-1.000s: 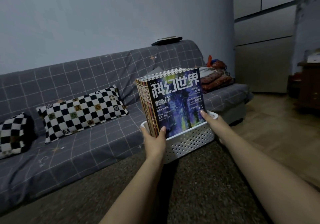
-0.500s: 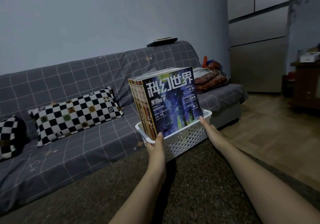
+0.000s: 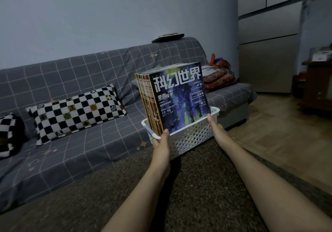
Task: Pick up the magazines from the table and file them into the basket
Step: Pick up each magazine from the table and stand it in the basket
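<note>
We hold the white basket [image 3: 190, 138] up in front of the sofa [image 3: 75, 124]: our left hand [image 3: 161, 143] grips its left end, our right hand [image 3: 214, 126] its right. The magazines [image 3: 172, 97] stand upright inside.

Your only view: head camera, wide-angle, aimed forward and slightly down along your forearms, basket [image 3: 186, 138] close ahead, sofa [image 3: 75, 124] beyond.
</note>
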`<control>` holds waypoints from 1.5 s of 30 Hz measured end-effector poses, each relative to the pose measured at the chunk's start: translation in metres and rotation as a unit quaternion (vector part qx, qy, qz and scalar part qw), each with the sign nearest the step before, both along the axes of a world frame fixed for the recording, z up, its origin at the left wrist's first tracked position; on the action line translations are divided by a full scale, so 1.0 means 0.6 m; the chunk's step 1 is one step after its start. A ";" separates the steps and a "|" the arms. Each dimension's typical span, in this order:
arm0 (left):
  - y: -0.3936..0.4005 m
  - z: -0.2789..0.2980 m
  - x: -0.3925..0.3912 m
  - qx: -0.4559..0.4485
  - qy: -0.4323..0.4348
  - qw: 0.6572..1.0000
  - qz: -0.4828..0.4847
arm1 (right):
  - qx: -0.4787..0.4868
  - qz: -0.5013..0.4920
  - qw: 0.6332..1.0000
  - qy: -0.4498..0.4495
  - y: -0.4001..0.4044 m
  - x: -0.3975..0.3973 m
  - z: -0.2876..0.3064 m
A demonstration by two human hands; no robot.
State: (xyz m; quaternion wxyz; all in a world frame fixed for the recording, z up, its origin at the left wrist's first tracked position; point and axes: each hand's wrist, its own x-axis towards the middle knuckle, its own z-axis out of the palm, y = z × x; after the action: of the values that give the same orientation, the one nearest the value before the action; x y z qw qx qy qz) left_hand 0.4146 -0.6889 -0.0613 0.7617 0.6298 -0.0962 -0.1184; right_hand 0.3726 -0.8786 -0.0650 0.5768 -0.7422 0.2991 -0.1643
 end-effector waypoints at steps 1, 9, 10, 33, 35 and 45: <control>0.001 0.001 0.003 0.003 0.001 1.000 -0.001 | -0.004 0.000 1.000 0.000 0.000 0.000 -0.002; -0.006 0.005 0.015 0.011 0.029 0.999 0.027 | -0.104 -0.050 0.991 0.064 0.006 -0.007 -0.019; -0.009 0.006 0.014 0.011 0.029 0.999 0.035 | -0.108 -0.052 0.991 0.066 0.006 -0.008 -0.019; 0.010 0.013 -0.068 0.038 -0.002 0.998 0.052 | -0.093 -0.173 0.980 -0.042 0.022 -0.053 -0.010; 0.006 0.014 -0.071 0.037 0.000 0.998 0.053 | -0.097 -0.176 0.979 -0.035 0.021 -0.051 -0.012; -0.001 0.012 -0.079 0.043 0.021 0.998 0.044 | -0.034 -0.128 0.991 -0.016 0.026 -0.053 0.001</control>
State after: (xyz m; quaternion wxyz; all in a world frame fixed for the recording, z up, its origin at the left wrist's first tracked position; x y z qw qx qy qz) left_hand 0.3674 -0.6894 -0.0543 0.7399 0.6633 -0.0472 -0.1017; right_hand 0.3409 -0.8629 -0.0643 0.5302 -0.7143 0.3767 -0.2584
